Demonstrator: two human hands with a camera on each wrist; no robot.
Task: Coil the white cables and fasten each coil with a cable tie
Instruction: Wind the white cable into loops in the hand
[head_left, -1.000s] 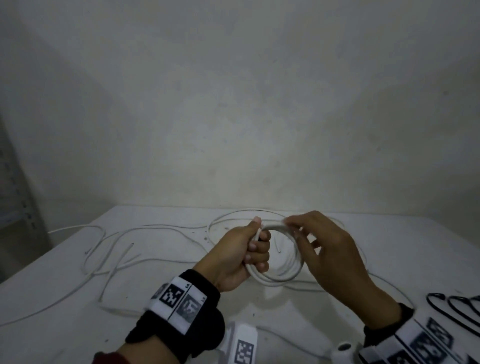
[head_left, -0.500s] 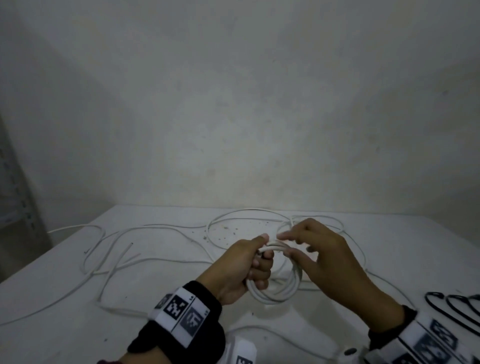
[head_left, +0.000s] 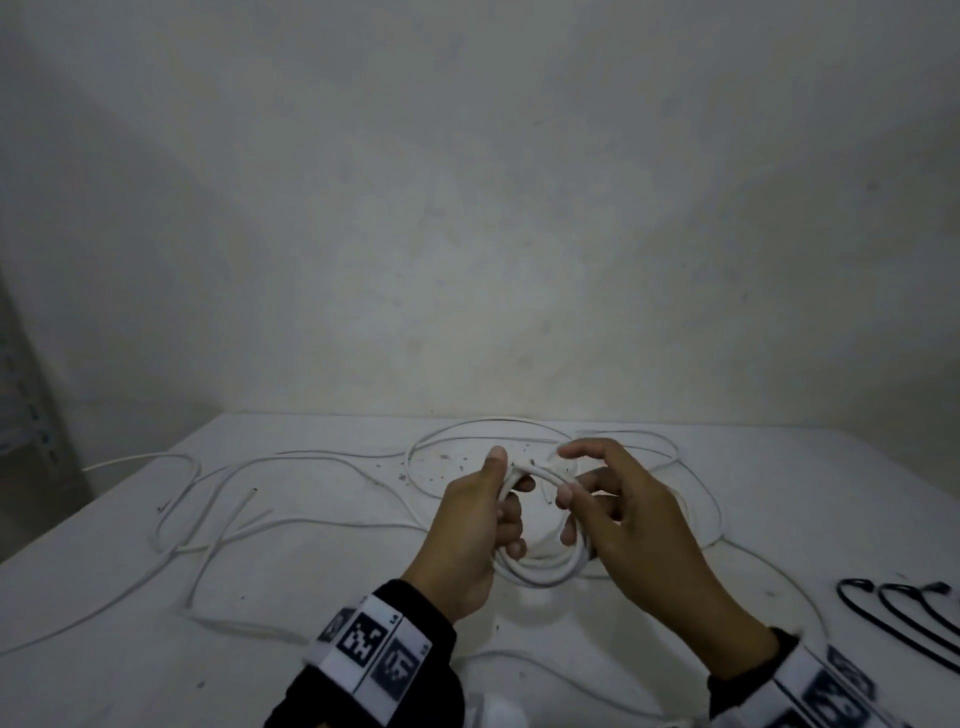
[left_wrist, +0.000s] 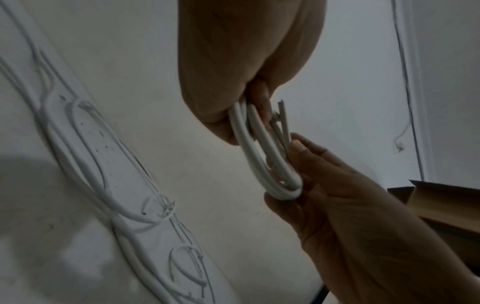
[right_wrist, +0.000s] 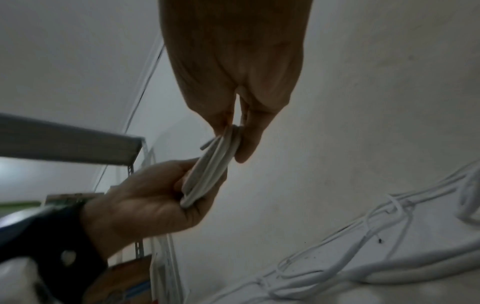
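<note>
I hold the coil above the table between my left hand and right hand, loose cables sprawling left and behind, cable ties lying far right.

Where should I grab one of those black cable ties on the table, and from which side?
Judging by the head view, take the nearest black cable tie by its straight strap, coming from above with the right hand. It lies flat on the table, its looped end pointing toward the coil, apart from the white cables.

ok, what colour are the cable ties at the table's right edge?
Black. The cable ties show best in the head view.
</note>
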